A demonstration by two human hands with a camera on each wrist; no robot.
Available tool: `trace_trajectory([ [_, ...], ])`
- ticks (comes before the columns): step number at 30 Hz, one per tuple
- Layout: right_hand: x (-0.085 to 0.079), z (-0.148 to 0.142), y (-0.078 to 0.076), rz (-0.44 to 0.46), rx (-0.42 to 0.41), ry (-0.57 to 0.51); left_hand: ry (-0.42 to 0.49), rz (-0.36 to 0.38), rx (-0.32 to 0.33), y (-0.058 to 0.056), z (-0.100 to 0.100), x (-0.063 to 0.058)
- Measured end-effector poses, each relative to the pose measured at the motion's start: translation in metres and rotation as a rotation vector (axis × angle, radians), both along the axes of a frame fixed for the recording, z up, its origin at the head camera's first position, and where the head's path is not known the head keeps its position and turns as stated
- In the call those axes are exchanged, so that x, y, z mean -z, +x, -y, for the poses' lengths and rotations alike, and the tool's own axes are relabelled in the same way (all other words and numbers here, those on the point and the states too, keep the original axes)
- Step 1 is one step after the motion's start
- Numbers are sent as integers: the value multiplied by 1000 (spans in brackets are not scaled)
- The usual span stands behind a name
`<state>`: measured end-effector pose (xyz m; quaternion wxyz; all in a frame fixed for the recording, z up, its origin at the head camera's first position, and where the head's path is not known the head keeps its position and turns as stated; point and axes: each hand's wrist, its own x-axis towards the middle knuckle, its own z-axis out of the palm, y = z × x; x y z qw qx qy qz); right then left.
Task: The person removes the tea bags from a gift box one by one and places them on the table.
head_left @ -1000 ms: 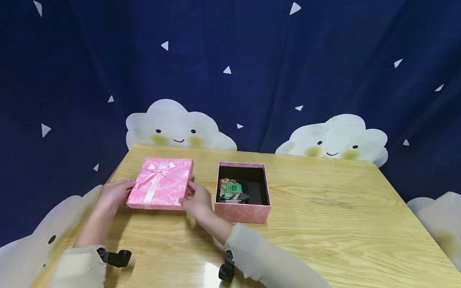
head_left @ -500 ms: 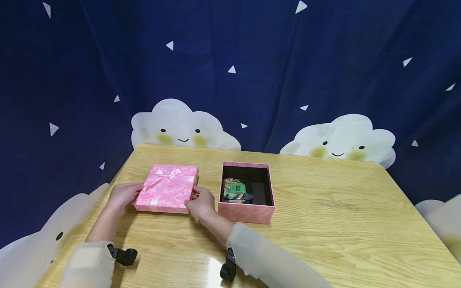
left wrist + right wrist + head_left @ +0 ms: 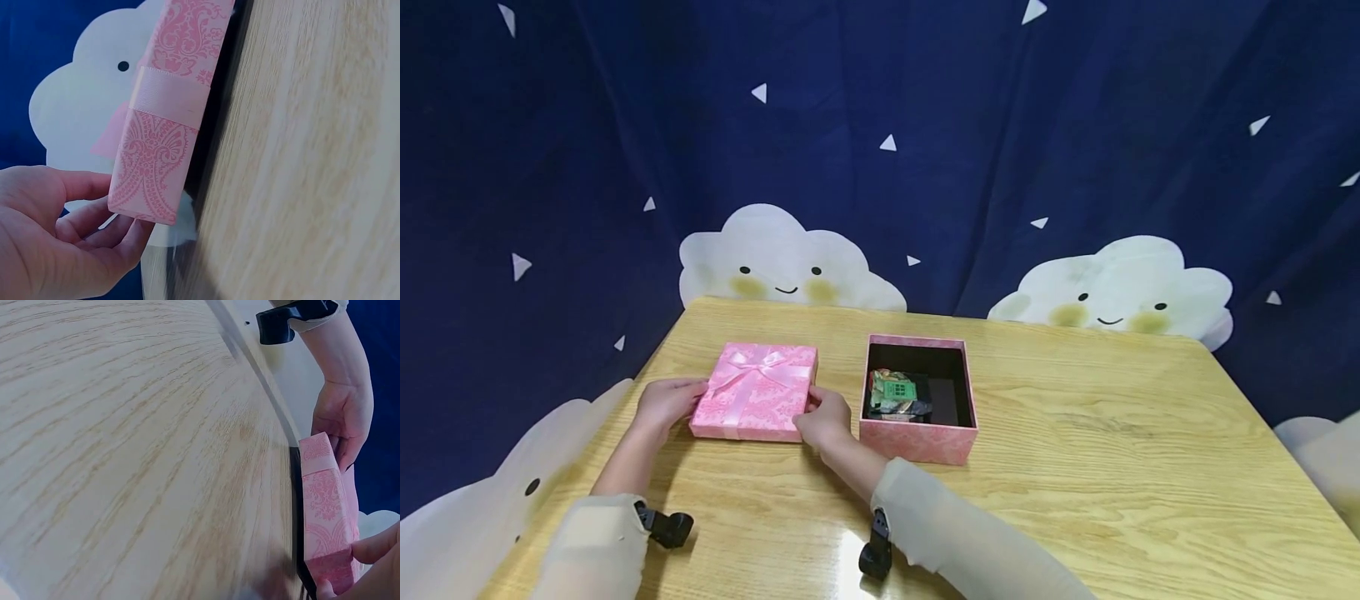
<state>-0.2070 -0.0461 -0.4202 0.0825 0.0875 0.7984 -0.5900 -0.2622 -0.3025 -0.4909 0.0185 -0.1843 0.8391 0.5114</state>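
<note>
While both hands (image 3: 668,402) (image 3: 826,419) grip pink lid (image 3: 767,398), glossy wooden table (image 3: 1075,442) stands before navy cloud-print curtain (image 3: 820,158).

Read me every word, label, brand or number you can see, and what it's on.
No text is readable.
Green label on the packet inside the open box: small dark marks, too small to read.
Pink lid: pattern and ribbon, no lettering visible.

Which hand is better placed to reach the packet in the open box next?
Likely the right hand: it grips the right edge of the pink lid, next to the open box holding the green packet. The left hand, across the lid, is farther off.
</note>
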Motion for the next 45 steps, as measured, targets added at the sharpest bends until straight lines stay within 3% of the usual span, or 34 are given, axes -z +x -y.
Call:
trace_trajectory([
  [2, 1, 0, -1, -1, 8, -17, 17, 8, -2, 5, -5, -11],
  [5, 4, 0, -1, 7, 21, -36, 18, 52, 9, 20, -20, -41],
  [8, 7, 2, -1, 11, 37, -47, 9, 92, 21, 27, -27, -57],
  [12, 9, 2, -1, -4, 45, -53, -25, 76, 32, 29, -30, -60],
  [13, 9, 2, -1, -8, 44, -56, -35, 67, 41, 35, -34, -67],
  [17, 9, 1, -1, -11, 39, -67, -97, 28, 44, 42, -41, -75],
  [26, -2, 1, 8, -24, 30, 4, -236, -9, 22, 48, -45, -81],
  [32, -13, -3, 18, -33, -11, -45, -338, -95, 32, 50, -55, -97],
  [45, -48, -17, 32, -98, -147, -124, -224, -174, 84, 49, -90, -122],
])
